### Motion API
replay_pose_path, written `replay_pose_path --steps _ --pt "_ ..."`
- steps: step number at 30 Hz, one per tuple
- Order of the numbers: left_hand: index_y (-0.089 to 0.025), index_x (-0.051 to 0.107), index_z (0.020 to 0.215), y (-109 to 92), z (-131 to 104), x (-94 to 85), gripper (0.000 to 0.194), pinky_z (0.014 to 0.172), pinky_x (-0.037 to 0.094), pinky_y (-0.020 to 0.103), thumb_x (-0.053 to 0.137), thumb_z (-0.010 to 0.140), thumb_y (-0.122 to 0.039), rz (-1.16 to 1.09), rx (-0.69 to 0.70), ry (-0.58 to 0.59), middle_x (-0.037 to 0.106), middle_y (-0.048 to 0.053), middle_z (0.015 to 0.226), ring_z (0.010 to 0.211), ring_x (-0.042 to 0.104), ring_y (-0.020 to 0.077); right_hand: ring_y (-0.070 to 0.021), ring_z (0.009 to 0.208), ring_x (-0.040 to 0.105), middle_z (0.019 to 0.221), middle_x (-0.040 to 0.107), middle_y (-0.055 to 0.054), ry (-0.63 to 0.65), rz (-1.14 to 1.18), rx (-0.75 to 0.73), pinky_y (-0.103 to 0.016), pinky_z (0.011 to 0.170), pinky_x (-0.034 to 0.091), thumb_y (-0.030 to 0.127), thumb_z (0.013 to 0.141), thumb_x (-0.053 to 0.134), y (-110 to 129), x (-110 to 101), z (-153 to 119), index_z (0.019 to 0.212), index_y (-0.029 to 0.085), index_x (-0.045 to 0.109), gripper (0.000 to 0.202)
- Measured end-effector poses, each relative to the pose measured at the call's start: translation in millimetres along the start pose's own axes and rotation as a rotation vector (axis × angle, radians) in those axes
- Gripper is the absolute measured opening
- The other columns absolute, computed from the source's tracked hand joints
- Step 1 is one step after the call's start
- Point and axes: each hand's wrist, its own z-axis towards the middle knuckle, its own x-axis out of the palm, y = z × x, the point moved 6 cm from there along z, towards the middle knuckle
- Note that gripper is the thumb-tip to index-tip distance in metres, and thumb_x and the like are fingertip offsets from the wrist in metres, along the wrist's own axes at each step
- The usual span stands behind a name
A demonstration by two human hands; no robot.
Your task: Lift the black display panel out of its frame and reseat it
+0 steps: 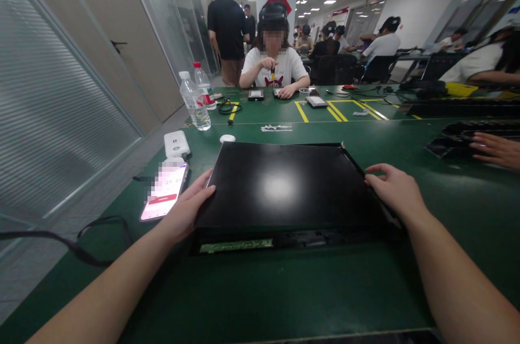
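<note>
A flat, glossy black panel (280,184) lies slightly tilted over a shallow black case (325,237). My left hand (193,200) grips the panel's left edge, thumb on top and the other fingers mostly hidden beneath. At the panel's right edge, my right hand (390,187) has its thumb and fingers closed on the rim. Through the gap at the near side shows a strip of green circuit board (235,246). Whatever else the case contains is hidden under the panel.
A lit phone (166,189) and white power bank (176,144) lie left, near two water bottles (195,103). Across the green table (284,300), a person (276,62) works with a screwdriver on a hard drive. Another person's hand (495,150) rests by dark parts at right.
</note>
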Motion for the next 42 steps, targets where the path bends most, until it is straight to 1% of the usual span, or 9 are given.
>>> replay_pose_path --steps 3,7,11,16,24,28,34,38,42 --pt "-0.019 0.055 0.155 0.3 -0.1 1.3 0.072 0.065 0.059 0.028 0.071 0.084 -0.021 0.0 0.007 -0.002 0.079 0.011 0.124 0.093 0.079 0.0274 -0.0291 0.083 0.069 0.085 0.078 -0.007 -0.006 -0.042 -0.014 -0.038 0.07 0.045 0.039 0.079 0.057 5.3 -1.9 -3.3 0.101 0.025 0.077 0.033" --pt "-0.019 0.055 0.154 0.0 -0.6 2.6 0.074 0.064 0.059 0.028 0.073 0.082 -0.022 0.004 0.013 0.003 0.08 0.011 0.12 0.091 0.079 0.0279 -0.0294 0.084 0.068 0.086 0.077 -0.007 0.002 -0.079 -0.013 -0.038 0.07 0.045 0.039 0.08 0.056 10.0 -3.4 -6.4 0.101 0.026 0.078 0.033" --pt "-0.017 0.057 0.151 -1.8 -2.5 3.9 0.07 0.061 0.057 0.028 0.072 0.082 -0.02 0.026 0.01 -0.032 0.081 0.012 0.118 0.091 0.079 0.028 -0.028 0.079 0.067 0.084 0.077 -0.007 -0.012 -0.075 -0.026 -0.037 0.067 0.044 0.04 0.079 0.057 11.1 -4.4 -7.0 0.099 0.026 0.079 0.033" --pt "-0.015 0.058 0.147 -1.9 -2.8 5.6 0.063 0.064 0.058 0.027 0.069 0.085 -0.019 0.041 -0.003 -0.041 0.082 0.011 0.115 0.093 0.079 0.0268 -0.0275 0.078 0.067 0.085 0.077 -0.007 -0.004 -0.083 -0.026 -0.037 0.066 0.044 0.04 0.079 0.057 9.5 -2.8 -6.7 0.1 0.025 0.079 0.034" --pt "-0.016 0.056 0.148 1.0 -0.2 2.3 0.068 0.074 0.061 0.031 0.075 0.083 -0.022 0.031 0.039 0.007 0.081 0.013 0.118 0.101 0.078 0.0293 -0.0287 0.083 0.068 0.089 0.078 -0.008 -0.005 -0.111 -0.048 -0.037 0.068 0.045 0.039 0.081 0.056 10.2 -1.8 -6.7 0.101 0.025 0.079 0.034" --pt "-0.016 0.056 0.149 2.5 1.4 0.9 0.069 0.08 0.061 0.033 0.077 0.084 -0.023 0.033 0.041 0.02 0.079 0.014 0.123 0.104 0.077 0.0301 -0.0284 0.082 0.069 0.086 0.077 -0.007 -0.015 -0.11 -0.048 -0.037 0.067 0.046 0.038 0.081 0.057 9.6 -2.4 -6.5 0.099 0.026 0.08 0.031" --pt "-0.014 0.053 0.152 1.9 1.1 2.7 0.068 0.079 0.061 0.031 0.072 0.087 -0.02 0.038 0.043 0.026 0.078 0.014 0.127 0.107 0.076 0.0294 -0.0295 0.082 0.069 0.089 0.078 -0.009 -0.002 -0.133 -0.048 -0.038 0.068 0.046 0.039 0.082 0.057 10.0 -1.6 -6.3 0.098 0.026 0.081 0.031" --pt "-0.015 0.052 0.153 0.7 -0.7 5.7 0.068 0.075 0.062 0.032 0.07 0.087 -0.018 0.045 0.018 0.024 0.081 0.013 0.119 0.103 0.078 0.0294 -0.0313 0.085 0.069 0.093 0.078 -0.009 0.018 -0.16 -0.017 -0.039 0.069 0.046 0.04 0.083 0.056 9.5 -1.4 -6.1 0.099 0.027 0.081 0.032" --pt "-0.016 0.051 0.153 -0.4 -1.9 7.3 0.069 0.071 0.062 0.031 0.07 0.087 -0.017 0.045 0.006 0.028 0.082 0.012 0.114 0.097 0.079 0.029 -0.0307 0.083 0.069 0.092 0.078 -0.009 0.003 -0.162 -0.018 -0.039 0.068 0.046 0.04 0.082 0.056 8.6 -2.4 -5.2 0.096 0.027 0.082 0.031"
